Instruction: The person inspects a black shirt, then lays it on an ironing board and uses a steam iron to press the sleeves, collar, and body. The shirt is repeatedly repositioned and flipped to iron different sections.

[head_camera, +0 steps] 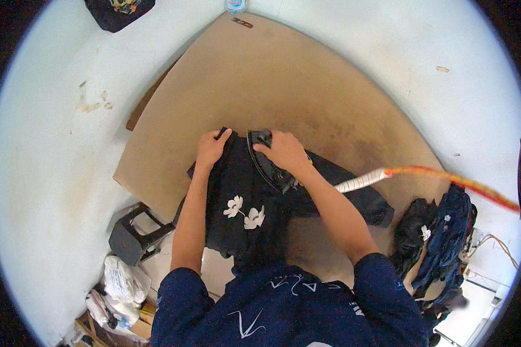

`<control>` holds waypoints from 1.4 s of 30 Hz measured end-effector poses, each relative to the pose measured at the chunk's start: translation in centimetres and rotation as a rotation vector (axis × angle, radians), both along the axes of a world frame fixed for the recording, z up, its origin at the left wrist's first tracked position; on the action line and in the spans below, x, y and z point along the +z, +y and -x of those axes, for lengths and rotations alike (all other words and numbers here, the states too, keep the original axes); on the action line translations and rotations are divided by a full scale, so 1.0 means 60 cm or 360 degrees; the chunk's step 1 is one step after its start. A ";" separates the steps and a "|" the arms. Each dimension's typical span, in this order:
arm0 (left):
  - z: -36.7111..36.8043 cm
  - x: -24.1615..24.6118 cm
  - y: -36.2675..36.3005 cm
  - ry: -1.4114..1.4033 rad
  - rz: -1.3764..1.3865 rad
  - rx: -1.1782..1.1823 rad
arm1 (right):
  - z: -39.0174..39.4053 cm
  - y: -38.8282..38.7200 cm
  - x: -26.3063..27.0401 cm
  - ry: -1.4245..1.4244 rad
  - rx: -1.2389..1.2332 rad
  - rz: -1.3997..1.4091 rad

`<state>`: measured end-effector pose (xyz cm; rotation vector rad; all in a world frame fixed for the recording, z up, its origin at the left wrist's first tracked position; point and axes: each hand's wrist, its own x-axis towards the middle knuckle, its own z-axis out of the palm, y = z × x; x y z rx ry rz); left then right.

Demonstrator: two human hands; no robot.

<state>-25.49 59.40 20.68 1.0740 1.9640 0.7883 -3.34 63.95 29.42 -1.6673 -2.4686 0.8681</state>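
A black garment (230, 178) with two white flowers on it is spread over the near edge of a brown-covered table (278, 73). My left hand (212, 147) pinches the garment's far edge between thumb and fingers. In my right hand (286, 147) is a black clothes iron (262, 162), gripped by its handle and resting on the cloth just right of my left hand. A white-wrapped cord sleeve (362, 181) shows beyond my right forearm and runs into an orange-red cord (443, 173). More dark cloth (338, 178) lies beneath and beside my right arm.
Thread snips (242, 22) lie at the table's far corner by a plastic bottle (236, 5). Dark garments (443, 230) hang in a heap at the right edge. A black stool (134, 234) and white plastic bags (123, 282) are at the lower left. White walls bound the table's far sides.
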 end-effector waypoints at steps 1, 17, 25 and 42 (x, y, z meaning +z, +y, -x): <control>0.001 0.001 0.004 0.0109 0.0002 -0.0016 | 0.017 0.013 0.002 -0.0003 0.0039 -0.0004; -0.184 0.017 -0.018 0.0722 -0.0780 -0.0669 | -0.113 -0.114 0.032 -0.0303 0.0471 0.0491; -0.174 -0.027 0.019 0.0976 -0.0706 -0.0651 | -0.235 -0.187 0.027 -0.0162 0.0219 0.0287; 0.026 -0.046 -0.283 0.1283 -0.0063 -0.0026 | -0.831 -0.167 -0.055 -0.0133 -0.1096 0.0118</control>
